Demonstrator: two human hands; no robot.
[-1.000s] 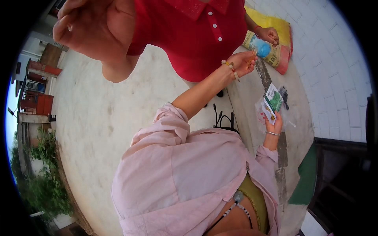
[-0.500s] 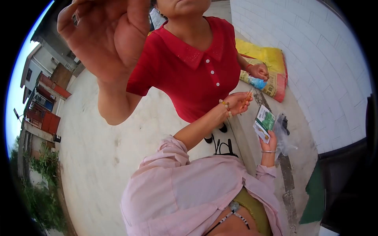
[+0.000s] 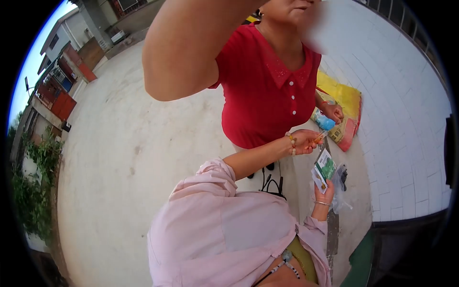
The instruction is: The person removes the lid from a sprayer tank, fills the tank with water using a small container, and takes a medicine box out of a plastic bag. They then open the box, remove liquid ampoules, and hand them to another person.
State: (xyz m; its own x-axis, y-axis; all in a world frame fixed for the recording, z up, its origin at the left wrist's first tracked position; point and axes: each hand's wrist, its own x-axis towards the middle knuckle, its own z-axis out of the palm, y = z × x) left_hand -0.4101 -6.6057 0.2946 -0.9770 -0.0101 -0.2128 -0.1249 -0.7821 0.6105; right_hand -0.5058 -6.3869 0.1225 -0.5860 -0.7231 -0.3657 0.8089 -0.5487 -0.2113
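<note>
My left hand (image 3: 304,142), wearing a beaded bracelet, is closed around a small orange-and-clear slim item (image 3: 320,137), whose exact kind I cannot make out. Lower and to the right, my right hand (image 3: 325,192), with a silver bangle, grips a green-and-white printed packet (image 3: 326,165). White printed paper shows beside the packet. A clear plastic bag (image 3: 341,200) with something dark at its top is just beyond my right hand; whether I hold it cannot be seen.
A person in a red shirt (image 3: 267,103) stands close in front, one arm (image 3: 181,52) raised toward the camera. Yellow and red sacks (image 3: 345,98) lie beside the white tiled wall (image 3: 399,124). Pale concrete ground (image 3: 110,158) spreads to the left, with plants (image 3: 36,186) along its edge.
The view has shifted, so the people and sacks appear farther right. The other person's raised hand has gone above the frame, leaving the forearm and elbow. Both my hands keep their hold.
</note>
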